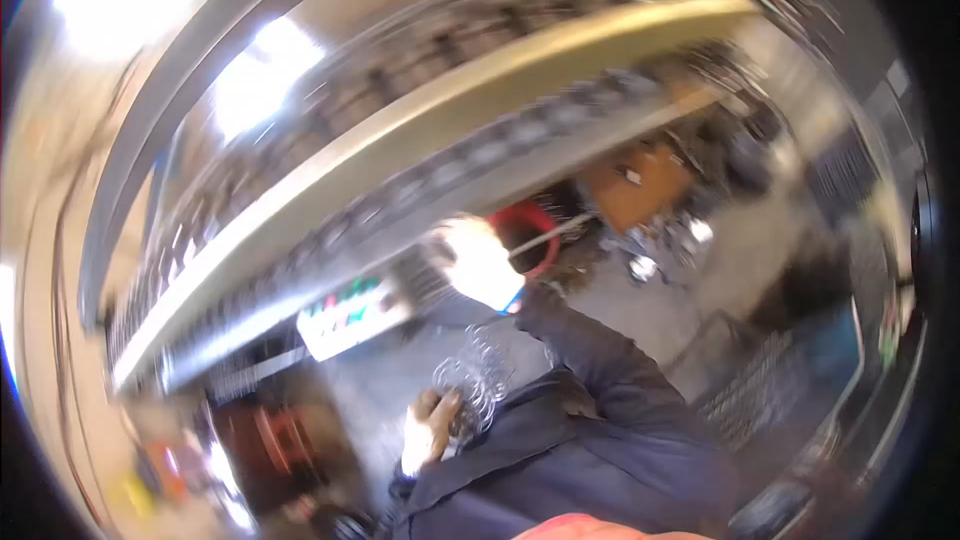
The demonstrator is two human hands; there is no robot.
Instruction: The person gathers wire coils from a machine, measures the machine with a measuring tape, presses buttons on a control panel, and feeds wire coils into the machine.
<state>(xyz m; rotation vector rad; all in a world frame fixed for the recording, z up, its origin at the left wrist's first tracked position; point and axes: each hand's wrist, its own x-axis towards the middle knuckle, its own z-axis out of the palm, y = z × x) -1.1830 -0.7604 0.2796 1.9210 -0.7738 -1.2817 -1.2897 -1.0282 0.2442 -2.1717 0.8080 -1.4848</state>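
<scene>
Low in the picture, my left hand (430,428) is closed on a bundle of thin metal rings (478,380) close to my dark jacket. My right hand (478,262) reaches out near the lower edge of a long machine with rows of parts (440,175). It is overexposed and smeared by motion, so its fingers and anything in them cannot be made out. A blue band shows at its wrist. Just beyond that hand is a round red rim (545,240).
A long yellow rail (400,125) crosses the view above my hands. A white panel with coloured buttons (355,318) sits left of my right hand. An orange-brown box (637,185) and scattered shiny pieces (645,265) lie to the right. A red object (285,440) stands lower left.
</scene>
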